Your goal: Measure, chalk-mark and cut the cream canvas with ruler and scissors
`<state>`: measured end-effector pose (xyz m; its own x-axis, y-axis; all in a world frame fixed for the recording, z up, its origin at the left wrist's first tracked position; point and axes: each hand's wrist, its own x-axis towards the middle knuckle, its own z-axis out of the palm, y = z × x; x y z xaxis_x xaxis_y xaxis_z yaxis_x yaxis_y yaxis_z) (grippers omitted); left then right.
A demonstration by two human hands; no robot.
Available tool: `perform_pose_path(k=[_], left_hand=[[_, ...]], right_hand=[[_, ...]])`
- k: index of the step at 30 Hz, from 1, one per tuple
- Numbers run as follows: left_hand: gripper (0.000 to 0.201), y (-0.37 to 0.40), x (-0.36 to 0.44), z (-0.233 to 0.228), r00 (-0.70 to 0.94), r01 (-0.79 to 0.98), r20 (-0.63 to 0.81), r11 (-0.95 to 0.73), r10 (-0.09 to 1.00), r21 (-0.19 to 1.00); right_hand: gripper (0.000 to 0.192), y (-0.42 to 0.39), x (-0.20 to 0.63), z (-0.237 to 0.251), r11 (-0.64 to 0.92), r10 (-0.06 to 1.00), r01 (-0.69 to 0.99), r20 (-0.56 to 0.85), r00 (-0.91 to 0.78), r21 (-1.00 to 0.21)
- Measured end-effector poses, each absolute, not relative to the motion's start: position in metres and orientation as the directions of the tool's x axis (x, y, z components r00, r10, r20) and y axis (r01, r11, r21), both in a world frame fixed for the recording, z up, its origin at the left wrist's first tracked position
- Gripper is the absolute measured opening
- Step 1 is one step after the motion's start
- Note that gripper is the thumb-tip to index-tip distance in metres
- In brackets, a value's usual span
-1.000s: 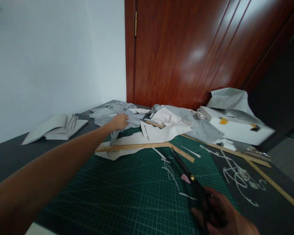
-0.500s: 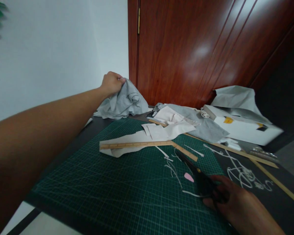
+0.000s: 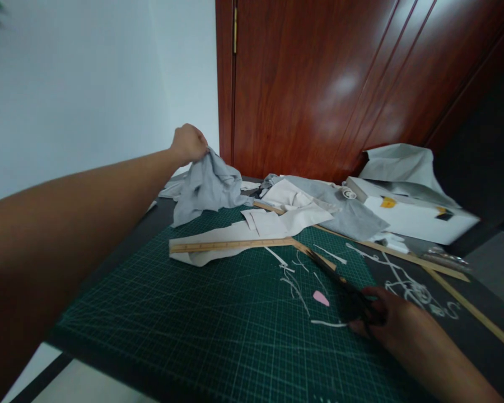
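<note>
The left hand (image 3: 189, 144), clamped on gray cloth (image 3: 212, 187), is drawing its edge over the green mat (image 3: 193, 324), apparently freeing it, while the right hand (image 3: 392, 320) is gripping scissors (image 3: 341, 279).

Grey cloth (image 3: 212, 184) — in left fingers (image 3: 202, 143).

A soft grey cloth (image 3: 212, 187), far and left of centre, hangs in crumpled folds from the left hand (image 3: 190, 143), gathered at its top and spreading below. Near right, dark scissors (image 3: 342, 281), slightly blurred, sit in the right hand (image 3: 390, 319), tips pointing far left.
</note>
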<state>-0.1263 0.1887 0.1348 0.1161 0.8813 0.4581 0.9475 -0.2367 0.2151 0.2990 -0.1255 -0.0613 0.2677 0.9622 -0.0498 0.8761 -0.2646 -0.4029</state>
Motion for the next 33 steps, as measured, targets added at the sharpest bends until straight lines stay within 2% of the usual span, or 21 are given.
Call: perform_pose_path(k=[4, 7, 9, 12, 15, 18, 21, 27, 33], left_hand=[[0.038, 0.182, -0.123, 0.133, 0.107, 0.989, 0.342, -0.137, 0.933, 0.062], [0.038, 0.169, -0.111, 0.124, 0.147, 0.989, 0.278, -0.149, 0.949, -0.016], [0.041, 0.151, -0.099, 0.107, 0.228, 0.974, 0.215, -0.224, 0.95, -0.043], [0.04, 0.114, -0.078, 0.064, 0.433, 0.901, 0.045, -0.432, 0.9, -0.025], [0.066, 0.082, -0.065, 0.02, 0.584, 0.811, -0.087, -0.585, 0.807, 0.026], [0.053, 0.07, -0.063, -0.005, 0.62, 0.784, -0.094, -0.62, 0.779, 0.024], [0.044, 0.074, -0.066, -0.011, 0.635, 0.77, -0.074, -0.638, 0.769, -0.012], [0.037, 0.083, -0.068, -0.017, 0.67, 0.732, -0.078, -0.675, 0.738, -0.097], [0.036, 0.115, -0.078, -0.02, 0.618, 0.776, -0.024, -0.615, 0.786, -0.142]], right_hand=[[0.062, -0.124, 0.302, -0.06, -0.243, 0.968, 0.888, -0.038, 0.248, -0.391], [0.059, -0.122, 0.304, -0.063, -0.235, 0.969, 0.887, -0.027, 0.244, -0.397], [0.058, -0.121, 0.306, -0.065, -0.229, 0.97, 0.884, -0.02, 0.242, -0.407], [0.055, -0.121, 0.306, -0.067, -0.217, 0.972, 0.878, -0.006, 0.237, -0.426], [0.052, -0.123, 0.304, -0.064, -0.213, 0.971, 0.871, 0.005, 0.24, -0.444], [0.051, -0.127, 0.301, -0.062, -0.211, 0.971, 0.863, 0.003, 0.239, -0.459], [0.051, -0.13, 0.299, -0.061, -0.198, 0.974, 0.857, -0.001, 0.225, -0.476], [0.056, -0.131, 0.296, -0.057, -0.211, 0.974, 0.856, -0.024, 0.227, -0.473], [0.05, -0.124, 0.294, -0.046, -0.198, 0.979, 0.876, -0.048, 0.197, -0.44]])
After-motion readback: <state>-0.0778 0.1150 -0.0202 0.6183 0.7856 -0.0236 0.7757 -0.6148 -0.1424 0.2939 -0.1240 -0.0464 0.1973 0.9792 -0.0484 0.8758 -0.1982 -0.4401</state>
